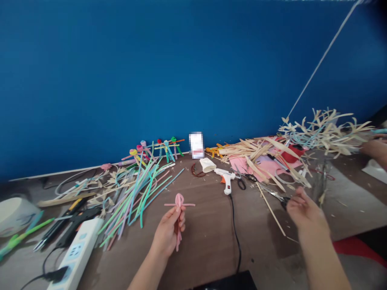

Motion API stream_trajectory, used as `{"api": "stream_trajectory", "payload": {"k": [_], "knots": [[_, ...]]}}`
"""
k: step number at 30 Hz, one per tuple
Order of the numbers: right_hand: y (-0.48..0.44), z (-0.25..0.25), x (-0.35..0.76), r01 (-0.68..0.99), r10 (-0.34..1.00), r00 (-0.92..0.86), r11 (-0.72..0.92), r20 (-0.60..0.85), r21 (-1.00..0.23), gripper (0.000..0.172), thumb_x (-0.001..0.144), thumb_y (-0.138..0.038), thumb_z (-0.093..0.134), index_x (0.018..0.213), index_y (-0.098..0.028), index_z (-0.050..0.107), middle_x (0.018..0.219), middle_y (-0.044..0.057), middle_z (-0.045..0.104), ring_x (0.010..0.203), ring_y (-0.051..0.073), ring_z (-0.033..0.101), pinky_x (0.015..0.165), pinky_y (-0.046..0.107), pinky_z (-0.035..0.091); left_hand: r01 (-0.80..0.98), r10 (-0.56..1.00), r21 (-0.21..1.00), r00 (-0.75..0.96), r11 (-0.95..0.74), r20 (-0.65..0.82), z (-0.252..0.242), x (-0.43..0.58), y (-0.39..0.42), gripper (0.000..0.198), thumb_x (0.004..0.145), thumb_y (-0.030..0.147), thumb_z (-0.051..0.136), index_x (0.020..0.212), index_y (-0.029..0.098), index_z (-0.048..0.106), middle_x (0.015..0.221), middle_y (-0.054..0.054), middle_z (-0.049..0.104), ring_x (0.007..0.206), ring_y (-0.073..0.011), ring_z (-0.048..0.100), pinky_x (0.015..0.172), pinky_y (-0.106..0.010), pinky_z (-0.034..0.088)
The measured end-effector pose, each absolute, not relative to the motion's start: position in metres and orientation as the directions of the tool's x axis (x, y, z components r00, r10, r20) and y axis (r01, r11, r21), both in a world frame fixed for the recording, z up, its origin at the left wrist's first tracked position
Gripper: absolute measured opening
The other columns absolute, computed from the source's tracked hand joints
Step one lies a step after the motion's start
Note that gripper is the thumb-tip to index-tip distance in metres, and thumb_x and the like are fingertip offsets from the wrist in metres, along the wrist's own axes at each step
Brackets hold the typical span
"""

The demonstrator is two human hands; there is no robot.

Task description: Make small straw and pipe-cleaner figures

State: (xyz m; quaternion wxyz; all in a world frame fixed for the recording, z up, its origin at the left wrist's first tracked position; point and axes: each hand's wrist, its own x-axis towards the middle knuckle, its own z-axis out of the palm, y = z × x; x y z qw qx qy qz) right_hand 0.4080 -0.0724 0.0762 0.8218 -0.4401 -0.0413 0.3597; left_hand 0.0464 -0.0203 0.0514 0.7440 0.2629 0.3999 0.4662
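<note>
A pink pipe-cleaner figure [179,199] stands upright in my left hand [172,225], with a looped top, two short arms sticking out sideways and strands hanging below the fingers. My left hand is closed around its middle. My right hand [305,211] is over the right part of the table, beside the black handles of some scissors [284,200]; its fingers are bent together, and whether they hold anything is too small to make out. A white glue gun [226,180] lies between the hands, further back.
Loose pipe cleaners [137,197] lie left of centre, with small colored figures [166,148] behind. A white power strip [79,251] is at the left front. Pale strips [256,153] lie at the back right. Another person's hand [375,148] is at the far right.
</note>
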Motion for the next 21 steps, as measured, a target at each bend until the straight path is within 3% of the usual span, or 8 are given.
{"api": "stream_trajectory", "payload": {"k": [2,5,8,11,14,16,21], "knots": [[-0.067,0.077,0.368,-0.692,0.711,0.628,0.322,-0.317,-0.646,0.01,0.067,-0.009,0.054,0.07,-0.018,0.051,0.058,-0.005,0.055,0.036,0.001,0.041,0.033,0.011,0.035,-0.473,0.902,0.769,0.257,0.43,-0.346,0.052,0.048,-0.022,0.021,0.066,0.03,0.062,0.074,0.012,0.056,0.054,0.005,0.043,0.042,-0.0025,0.036,0.038,-0.015,0.03],[-0.068,0.075,0.299,-0.676,0.856,0.446,0.133,-0.26,-0.724,0.016,0.063,-0.017,0.062,0.073,-0.019,0.049,0.066,-0.003,0.061,0.039,0.003,0.047,0.037,0.015,0.038,-0.465,0.906,0.779,0.266,0.42,-0.33,0.056,0.05,-0.024,0.021,0.067,0.03,0.061,0.075,0.012,0.055,0.058,0.003,0.048,0.042,-0.0024,0.036,0.038,-0.015,0.032],[-0.074,0.07,0.24,-0.487,0.97,0.111,-0.135,-0.215,-0.863,0.016,0.068,-0.027,0.059,0.076,-0.017,0.049,0.059,-0.002,0.06,0.036,0.005,0.045,0.035,0.017,0.031,-0.471,0.917,0.789,0.258,0.394,-0.304,0.063,0.05,-0.026,0.019,0.069,0.029,0.06,0.075,0.013,0.053,0.071,-0.001,0.057,0.042,-0.0019,0.037,0.038,-0.015,0.034],[-0.076,0.063,0.208,-0.224,0.953,-0.118,-0.301,-0.28,-0.927,0.014,0.069,-0.028,0.054,0.072,-0.015,0.05,0.05,-0.004,0.055,0.029,0.003,0.035,0.032,0.016,0.021,-0.497,0.92,0.776,0.264,0.387,-0.29,0.071,0.046,-0.028,0.017,0.072,0.029,0.056,0.075,0.014,0.05,0.083,-0.005,0.061,0.041,-0.0027,0.039,0.034,-0.015,0.033],[-0.075,0.054,0.201,-0.034,0.928,-0.175,-0.341,-0.33,-0.94,0.009,0.069,-0.023,0.051,0.071,-0.014,0.052,0.046,-0.005,0.052,0.029,0.001,0.027,0.033,0.017,0.017,-0.562,0.935,0.747,0.234,0.355,-0.268,0.077,0.038,-0.027,0.013,0.072,0.025,0.056,0.074,0.014,0.05,0.097,-0.007,0.06,0.043,-0.0027,0.042,0.036,-0.015,0.036],[-0.075,0.049,0.204,0.055,0.929,-0.183,-0.316,-0.321,-0.947,0.008,0.068,-0.021,0.05,0.071,-0.014,0.054,0.046,-0.005,0.052,0.034,0.003,0.033,0.038,0.017,0.024,-0.593,0.945,0.735,0.198,0.327,-0.26,0.077,0.034,-0.025,0.01,0.071,0.022,0.057,0.073,0.014,0.051,0.1,-0.007,0.059,0.045,-0.0024,0.043,0.038,-0.015,0.037],[-0.078,0.044,0.217,0.146,0.953,-0.155,-0.237,-0.259,-0.96,0.011,0.069,-0.023,0.049,0.072,-0.014,0.055,0.049,-0.003,0.053,0.048,0.008,0.047,0.051,0.019,0.034,-0.616,0.957,0.738,0.11,0.277,-0.267,0.074,0.029,-0.019,0.01,0.071,0.021,0.057,0.075,0.012,0.055,0.079,-0.003,0.06,0.046,-0.0034,0.045,0.038,-0.014,0.037]]}}
